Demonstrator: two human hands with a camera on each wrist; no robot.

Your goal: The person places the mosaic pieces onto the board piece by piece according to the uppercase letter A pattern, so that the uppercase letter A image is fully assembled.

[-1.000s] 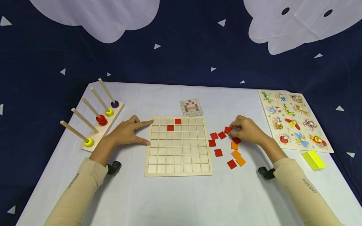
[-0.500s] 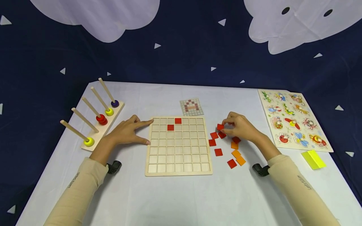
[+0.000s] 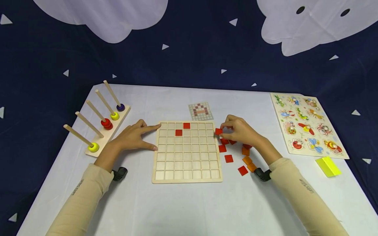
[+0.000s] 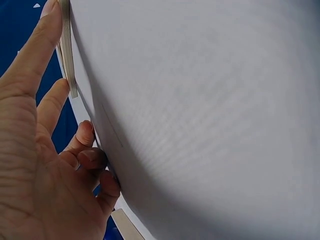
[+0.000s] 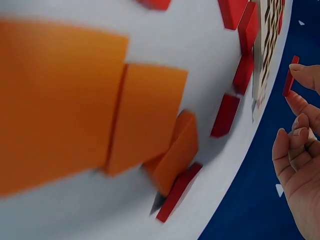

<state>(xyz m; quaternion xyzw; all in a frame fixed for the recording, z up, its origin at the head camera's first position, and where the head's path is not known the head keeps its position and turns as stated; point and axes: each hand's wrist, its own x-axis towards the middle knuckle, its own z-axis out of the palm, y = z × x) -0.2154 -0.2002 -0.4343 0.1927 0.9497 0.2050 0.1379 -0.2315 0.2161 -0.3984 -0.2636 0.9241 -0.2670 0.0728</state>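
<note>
A wooden grid board (image 3: 186, 157) lies mid-table, with one red tile (image 3: 186, 126) in its top row and another red tile (image 3: 178, 132) in the row below. Thumb and index finger spread wide, my left hand (image 3: 134, 136) touches the board's left edge; the left wrist view shows its other fingers curled loosely. My right hand (image 3: 242, 131) pinches a red tile (image 5: 291, 76) between thumb and index finger, just off the board's upper right corner. Several red tiles (image 3: 228, 158) and orange tiles (image 3: 247, 160) lie loose below that hand.
A small pattern card (image 3: 200, 111) lies behind the board. To the left stands a peg stacker (image 3: 107, 134) with coloured beads. At the right are an insect puzzle board (image 3: 307, 124) and a folded yellow paper (image 3: 328, 167).
My right hand has carried the red tile leftward from the loose pile to beside the board's right edge. The left hand stays at the board's left edge.
</note>
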